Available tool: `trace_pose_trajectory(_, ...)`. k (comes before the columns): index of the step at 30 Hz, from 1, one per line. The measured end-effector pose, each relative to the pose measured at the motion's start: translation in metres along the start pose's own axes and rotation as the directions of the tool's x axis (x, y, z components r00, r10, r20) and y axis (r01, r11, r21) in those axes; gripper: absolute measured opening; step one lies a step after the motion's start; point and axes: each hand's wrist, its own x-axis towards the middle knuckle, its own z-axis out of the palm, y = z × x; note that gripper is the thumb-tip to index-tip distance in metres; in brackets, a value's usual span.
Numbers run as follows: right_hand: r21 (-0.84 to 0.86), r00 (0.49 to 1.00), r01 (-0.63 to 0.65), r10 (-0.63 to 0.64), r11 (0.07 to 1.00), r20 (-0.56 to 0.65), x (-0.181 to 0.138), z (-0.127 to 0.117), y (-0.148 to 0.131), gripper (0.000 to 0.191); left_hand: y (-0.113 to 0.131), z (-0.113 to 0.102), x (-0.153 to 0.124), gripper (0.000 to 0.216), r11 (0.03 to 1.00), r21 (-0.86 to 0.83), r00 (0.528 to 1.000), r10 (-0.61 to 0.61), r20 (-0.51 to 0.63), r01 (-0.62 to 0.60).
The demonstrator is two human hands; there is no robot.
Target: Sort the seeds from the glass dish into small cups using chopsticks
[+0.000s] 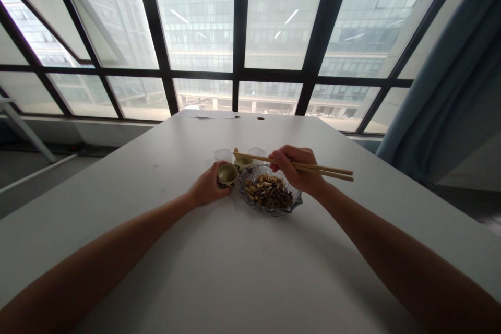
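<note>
My left hand (209,186) is wrapped round a small cup (227,174), tilted so that its pale green inside faces me. In my right hand (296,167) is a pair of chopsticks (322,168), pointing left above the far rim of a glass bowl (296,201). Nuts or seeds (269,191), some light and some dark, fill the bowl, which stands just right of the cup. Behind the cup is a small yellowish-green vessel (245,160), close to the chopstick tips. Whether the tips grip anything is too small to tell.
Two clear plastic cups (223,155) stand behind the bowl, one partly covered by the chopsticks. White paper (205,114) lies at the far edge of the white table (250,271), near a round cable hole (260,118). Large windows rise behind; a blue curtain (438,73) hangs right.
</note>
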Motion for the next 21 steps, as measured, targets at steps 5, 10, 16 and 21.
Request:
trace_pose_trajectory(5,0.04,0.989,-0.053,0.047,0.998,0.142,-0.002,0.008,0.002,0.046,0.001,0.0,0.0,0.073,1.0,0.002,1.0,0.005,-0.008,-0.005)
trace_pose_trajectory(10,0.159,0.955,-0.17,0.124,0.973,0.268,-0.001,0.011,0.009,0.057,0.002,-0.001,-0.001,0.071,1.0,0.007,1.0,-0.008,0.007,0.008)
trace_pose_trajectory(16,0.23,0.949,-0.31,0.283,0.923,0.142,0.014,-0.025,0.008,0.063,0.001,0.0,-0.001,0.071,1.0,0.001,1.0,-0.018,0.014,0.018)
trace_pose_trajectory(21,0.1,0.894,-0.332,0.279,0.938,0.352,0.021,-0.063,-0.003,0.052,0.0,0.001,-0.002,0.07,1.0,0.008,1.0,-0.022,0.009,0.022)
